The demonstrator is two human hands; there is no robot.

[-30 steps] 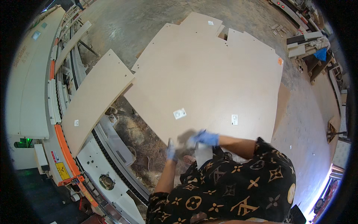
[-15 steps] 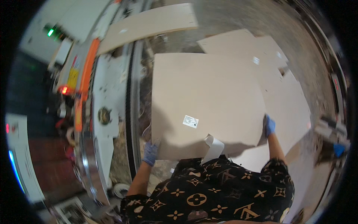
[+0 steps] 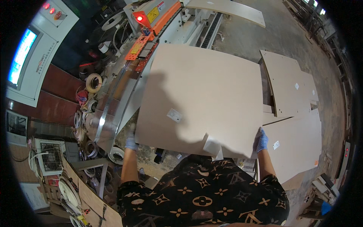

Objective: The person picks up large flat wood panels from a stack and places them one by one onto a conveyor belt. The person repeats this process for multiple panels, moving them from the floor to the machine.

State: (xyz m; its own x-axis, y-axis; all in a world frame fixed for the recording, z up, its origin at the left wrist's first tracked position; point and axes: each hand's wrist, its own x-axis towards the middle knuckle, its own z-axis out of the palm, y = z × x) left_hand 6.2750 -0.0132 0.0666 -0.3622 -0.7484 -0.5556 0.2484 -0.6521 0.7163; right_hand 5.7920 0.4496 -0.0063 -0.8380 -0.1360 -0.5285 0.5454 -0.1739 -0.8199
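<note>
Between my hands is a large square beige wood panel [image 3: 211, 87], lifted in front of my body. A small white label [image 3: 174, 115] sticks to its face, with my shadow falling around it. My left hand [image 3: 131, 141], in a blue glove, grips the near left corner, its fingers partly hidden and slightly blurred. On the near right edge my right hand [image 3: 261, 140], gloved too, is closed with its fingers under the board. A curled white strip [image 3: 213, 146] stands at the near edge. Just beyond the panel's left side is the machine's metal bed [image 3: 117, 109].
An orange guard [image 3: 141, 47] and red lamp [image 3: 140, 18] top the machine at far left. A control cabinet [image 3: 45, 56] with a lit screen stands left. Tape rolls [image 3: 93, 83] crowd below. More panels [image 3: 291, 145] lie stacked right; another board [image 3: 230, 11] rests at the back.
My view has swung left, bringing the control cabinet and rolls into sight. The panel, still in both hands, is now tilted and away from the stack on the right.
</note>
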